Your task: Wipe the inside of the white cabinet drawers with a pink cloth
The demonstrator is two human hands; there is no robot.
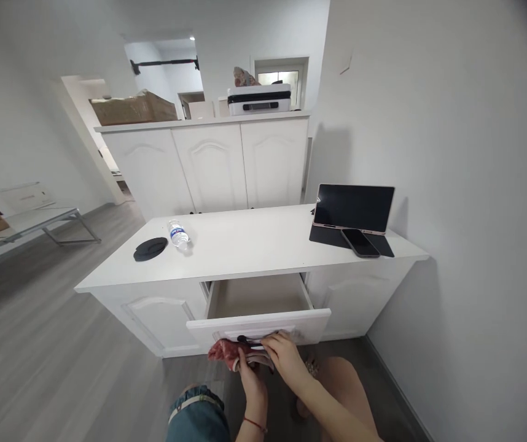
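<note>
A white desk [245, 242] stands against the wall with its middle drawer [258, 321] pulled open; the drawer looks bare inside. Just below the drawer front, my left hand [250, 376] is closed on a crumpled red cloth [224, 353]. My right hand [286, 356] is closed too, its fingers curled at the drawer's dark handle and touching the cloth. Which of the two it grips is hard to tell.
On the desk lie a water bottle [179, 234] on its side, a black round lid [150, 248], a propped tablet [353, 209] and a phone [360, 242]. White cupboards [208, 162] with a printer [258, 98] stand behind. A low table [28, 221] sits at left.
</note>
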